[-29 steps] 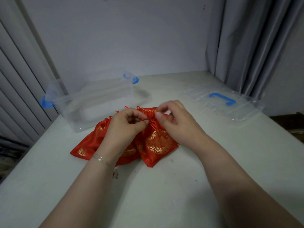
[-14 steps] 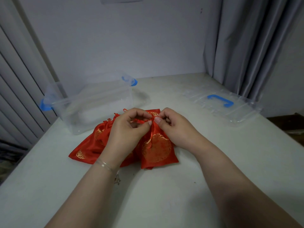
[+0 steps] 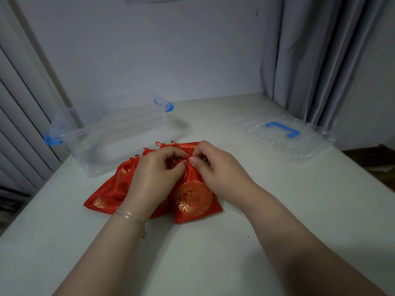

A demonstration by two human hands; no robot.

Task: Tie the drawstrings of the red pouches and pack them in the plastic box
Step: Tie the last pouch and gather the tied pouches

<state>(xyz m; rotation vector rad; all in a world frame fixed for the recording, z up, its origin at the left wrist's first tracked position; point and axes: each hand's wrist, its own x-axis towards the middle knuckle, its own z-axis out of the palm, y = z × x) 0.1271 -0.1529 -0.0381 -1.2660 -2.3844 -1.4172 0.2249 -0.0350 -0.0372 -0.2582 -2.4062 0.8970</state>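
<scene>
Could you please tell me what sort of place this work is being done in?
Probably a plain room in a home or small office, not a workshop: a white table pushed against a bare pale wall, grey curtains at the right, and vertical blinds at the left.

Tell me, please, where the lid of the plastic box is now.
In the head view, the lid lies flat on the table at the far right, near the curtain, apart from the plastic box on the left.
</scene>
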